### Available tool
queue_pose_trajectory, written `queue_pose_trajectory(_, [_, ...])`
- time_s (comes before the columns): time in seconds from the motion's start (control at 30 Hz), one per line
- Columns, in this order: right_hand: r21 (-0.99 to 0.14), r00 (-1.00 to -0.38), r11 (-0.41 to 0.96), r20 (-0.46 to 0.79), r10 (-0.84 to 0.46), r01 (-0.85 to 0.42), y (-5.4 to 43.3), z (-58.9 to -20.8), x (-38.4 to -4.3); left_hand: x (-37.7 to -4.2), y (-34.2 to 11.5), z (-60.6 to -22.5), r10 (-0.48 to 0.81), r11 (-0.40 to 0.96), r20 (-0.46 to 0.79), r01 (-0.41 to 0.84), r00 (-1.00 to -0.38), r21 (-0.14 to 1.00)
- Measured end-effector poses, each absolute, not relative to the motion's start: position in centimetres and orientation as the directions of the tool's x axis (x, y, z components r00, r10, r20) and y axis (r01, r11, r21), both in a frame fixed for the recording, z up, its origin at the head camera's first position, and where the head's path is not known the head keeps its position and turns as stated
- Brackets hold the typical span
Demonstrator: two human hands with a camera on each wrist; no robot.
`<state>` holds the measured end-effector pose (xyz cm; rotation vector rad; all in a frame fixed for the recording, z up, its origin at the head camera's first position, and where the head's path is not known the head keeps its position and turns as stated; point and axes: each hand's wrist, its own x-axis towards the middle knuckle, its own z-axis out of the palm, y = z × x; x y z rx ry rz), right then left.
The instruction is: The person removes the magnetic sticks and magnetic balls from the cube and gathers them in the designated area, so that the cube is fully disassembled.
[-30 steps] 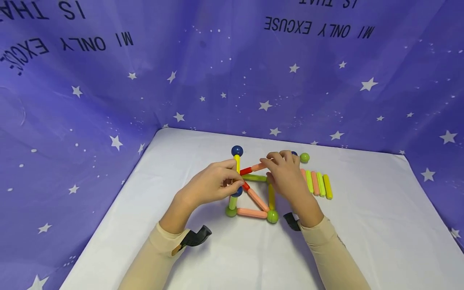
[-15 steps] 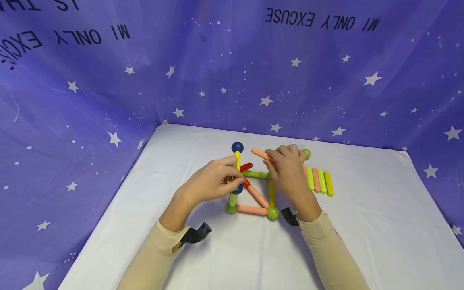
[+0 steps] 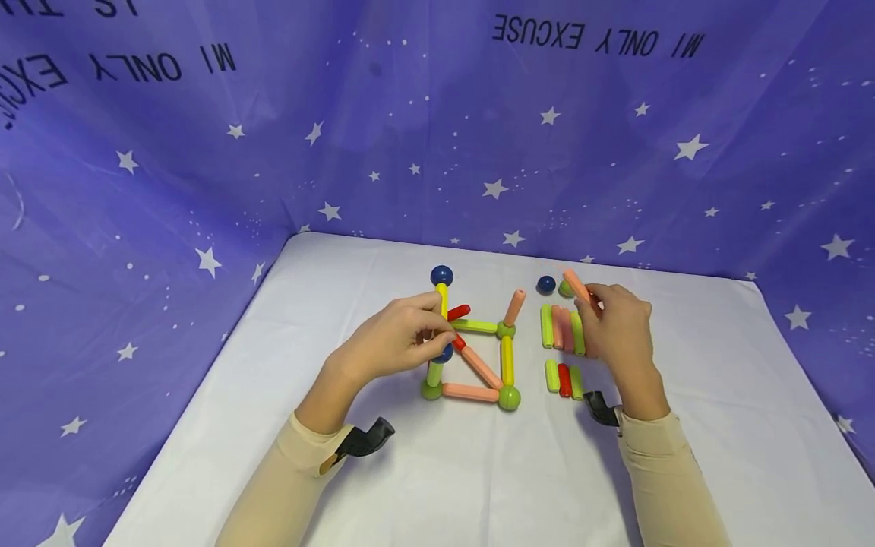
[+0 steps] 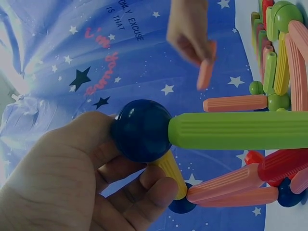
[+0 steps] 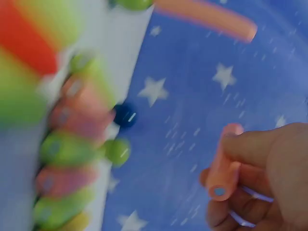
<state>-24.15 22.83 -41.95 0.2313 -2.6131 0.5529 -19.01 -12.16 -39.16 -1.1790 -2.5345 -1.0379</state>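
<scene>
My left hand [image 3: 396, 338] pinches a dark blue ball [image 4: 143, 130] at a top corner of a frame built from magnetic rods and balls. Below that ball stands a light green rod [image 4: 240, 131], and a yellow rod [image 3: 443, 302] joins it to the far blue ball [image 3: 441, 275]. On the right, my right hand [image 3: 622, 330] holds a loose salmon rod [image 5: 224, 163] between thumb and fingers, raised above the table. Another salmon rod [image 3: 516, 307] stands up from the frame's far right green ball [image 3: 506, 330]. A red rod [image 3: 459, 312] juts out behind my left fingers.
Right of the frame lies a row of green and salmon rods [image 3: 557, 327], partly hidden by my right hand. Nearer sit short green and red rods [image 3: 563, 380]. A blue ball [image 3: 545, 285] and a green ball [image 3: 566, 289] lie behind. A purple starry cloth [image 3: 437, 152] borders the white table [image 3: 437, 486].
My right hand has lifted the salmon rod away from beside the red rod and carried it right, over the row of rods. My left hand stays at the blue ball.
</scene>
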Motion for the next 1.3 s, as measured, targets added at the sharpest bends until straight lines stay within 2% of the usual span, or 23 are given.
queue_pose_trajectory(0.17, [-0.37, -0.976, 0.929, 0.193, 0.104, 0.026, 27.0, -42.7, -23.9, -18.9, -12.1, -39.0, 0.612, 0.449, 0.407, 0.722, -0.678, 0.527])
queue_pose_trajectory(0.3, [-0.347, -0.975, 0.911, -0.059, 0.215, 0.221, 29.1, -43.2, -23.7, -18.8, -12.1, -39.1, 0.614, 0.455, 0.397, 0.717, -0.682, 0.529])
queue_pose_trajectory(0.47, [-0.303, -0.947, 0.914, -0.254, 0.196, 0.271, 29.9, -43.6, -23.6, -18.6, -12.2, -39.2, 0.611, 0.459, 0.393, 0.712, -0.687, 0.532])
queue_pose_trajectory(0.63, [-0.317, -0.928, 0.906, -0.331, 0.17, 0.279, 29.7, -43.7, -23.6, -18.5, -12.2, -39.2, 0.611, 0.462, 0.393, 0.713, -0.687, 0.528])
queue_pose_trajectory(0.83, [-0.291, -0.93, 0.916, -0.319, 0.181, 0.278, 29.2, -43.7, -23.6, -18.6, -12.2, -39.1, 0.611, 0.464, 0.399, 0.718, -0.683, 0.519])
queue_pose_trajectory(0.97, [-0.272, -0.964, 0.94, -0.221, 0.148, 0.206, 28.3, -43.5, -23.6, -18.6, -12.2, -39.2, 0.61, 0.466, 0.4, 0.718, -0.684, 0.517])
queue_pose_trajectory(1.07, [-0.34, -0.998, 0.939, -0.048, 0.027, 0.042, 26.4, -43.4, -23.8, -18.5, -12.2, -39.2, 0.608, 0.468, 0.399, 0.716, -0.686, 0.517])
queue_pose_trajectory(1.13, [-0.424, -0.994, 0.899, 0.057, -0.092, -0.107, 24.6, -43.3, -23.8, -18.5, -12.2, -39.2, 0.608, 0.469, 0.397, 0.714, -0.688, 0.52])
queue_pose_trajectory(1.23, [-0.527, -0.946, 0.786, 0.181, -0.269, -0.324, 21.8, -43.3, -23.9, -18.5, -12.2, -39.2, 0.608, 0.466, 0.4, 0.717, -0.685, 0.519])
queue_pose_trajectory(1.3, [-0.552, -0.908, 0.723, 0.217, -0.358, -0.417, 20.1, -43.4, -23.8, -18.6, -12.2, -39.3, 0.612, 0.462, 0.402, 0.72, -0.681, 0.518])
